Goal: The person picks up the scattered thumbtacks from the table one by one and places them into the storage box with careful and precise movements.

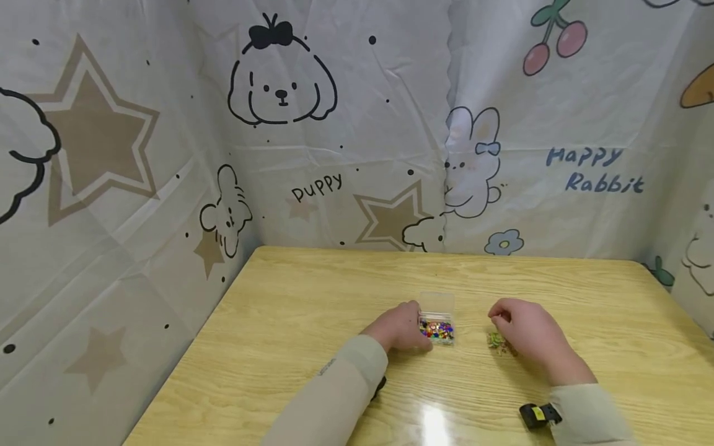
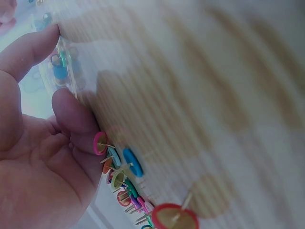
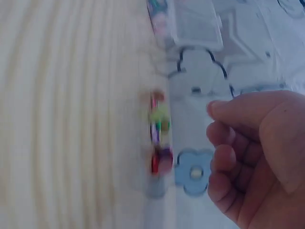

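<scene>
A small clear plastic box [image 1: 437,337] with its lid [image 1: 437,301] raised holds many multicoloured little pieces. My left hand [image 1: 398,327] grips the box at its left side, thumb at the near corner and a finger toward the back. To the right, a loose heap of thumbtacks [image 1: 496,341] lies on the table. Seen from the left wrist, these thumbtacks [image 2: 132,162] have coloured round heads and metal points. My right hand [image 1: 530,331] hovers over the heap with fingers loosely bent. In the right wrist view its fingertips [image 3: 223,157] show nothing between them.
The wooden table [image 1: 312,291] has a light grain. Printed cloth [image 1: 346,148] hangs behind it and along the left. A black wrist device [image 1: 538,415] is strapped by the right sleeve [image 1: 591,412].
</scene>
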